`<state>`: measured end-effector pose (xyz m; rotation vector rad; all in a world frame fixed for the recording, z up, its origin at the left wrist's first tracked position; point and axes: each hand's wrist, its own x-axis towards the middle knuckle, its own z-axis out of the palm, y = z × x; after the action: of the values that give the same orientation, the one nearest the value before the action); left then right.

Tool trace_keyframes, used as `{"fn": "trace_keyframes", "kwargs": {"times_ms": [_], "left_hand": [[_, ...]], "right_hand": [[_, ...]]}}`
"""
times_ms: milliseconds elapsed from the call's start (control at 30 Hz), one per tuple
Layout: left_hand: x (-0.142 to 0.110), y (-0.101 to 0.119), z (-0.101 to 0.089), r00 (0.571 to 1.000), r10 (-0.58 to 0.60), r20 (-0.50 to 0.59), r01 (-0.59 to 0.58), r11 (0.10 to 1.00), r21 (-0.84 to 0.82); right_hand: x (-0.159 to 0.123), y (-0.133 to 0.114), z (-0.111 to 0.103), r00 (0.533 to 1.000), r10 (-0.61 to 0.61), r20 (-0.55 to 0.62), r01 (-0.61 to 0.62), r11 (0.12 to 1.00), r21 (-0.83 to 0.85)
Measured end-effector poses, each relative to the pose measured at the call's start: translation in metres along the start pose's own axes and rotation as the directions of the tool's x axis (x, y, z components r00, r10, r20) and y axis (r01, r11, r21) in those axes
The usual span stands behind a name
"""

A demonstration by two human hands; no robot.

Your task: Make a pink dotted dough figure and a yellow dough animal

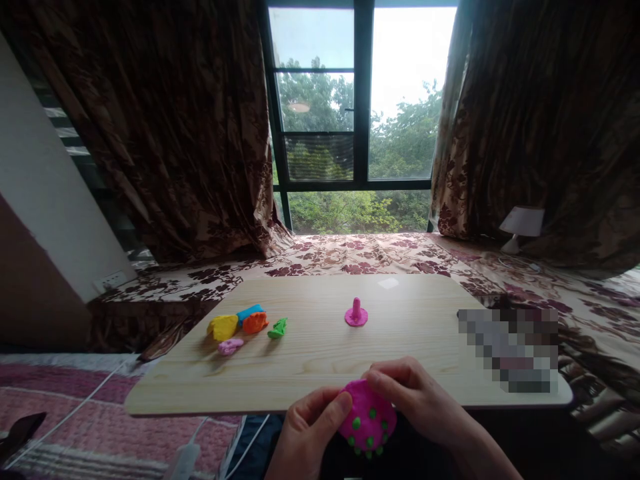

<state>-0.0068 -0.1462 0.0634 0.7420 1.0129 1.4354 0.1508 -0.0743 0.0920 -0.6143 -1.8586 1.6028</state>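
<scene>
Dots (pixel 357 423) of green already stud the pink disc (pixel 367 405), which seems well shaped; its upper part is plain. Left fingers (pixel 340 407) pinch its left edge, right fingers (pixel 380 383) its top, both closed to the disc's thickness. Beyond them on the counter (pixel 310 373), the pink stemmed piece (pixel 356 313) stands unjoined; coloured lumps (pixel 223 327) lie beyond and left. The disc's back and the fingertips behind it are hidden; right of the fingers, a pixelated patch (pixel 510 353) is unreadable.
</scene>
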Motion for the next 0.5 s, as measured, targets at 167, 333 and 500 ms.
{"fn": "trace_keyframes", "kwargs": {"times_ms": [167,333,500], "left_hand": [[-0.001,0.000,0.004,1.000,0.027,0.001,-0.027,0.999,-0.017],[-0.003,0.005,0.011,0.992,-0.058,-0.114,0.029,0.969,-0.244],[-0.004,0.005,0.014,0.994,-0.050,-0.096,0.030,0.980,-0.199]], "right_hand": [[0.004,0.002,0.006,0.999,0.011,-0.037,-0.011,1.000,-0.004],[0.005,0.004,0.005,0.989,-0.024,-0.145,0.033,0.998,0.058],[0.000,0.006,-0.001,0.987,-0.005,-0.158,0.019,0.996,0.089]]}}
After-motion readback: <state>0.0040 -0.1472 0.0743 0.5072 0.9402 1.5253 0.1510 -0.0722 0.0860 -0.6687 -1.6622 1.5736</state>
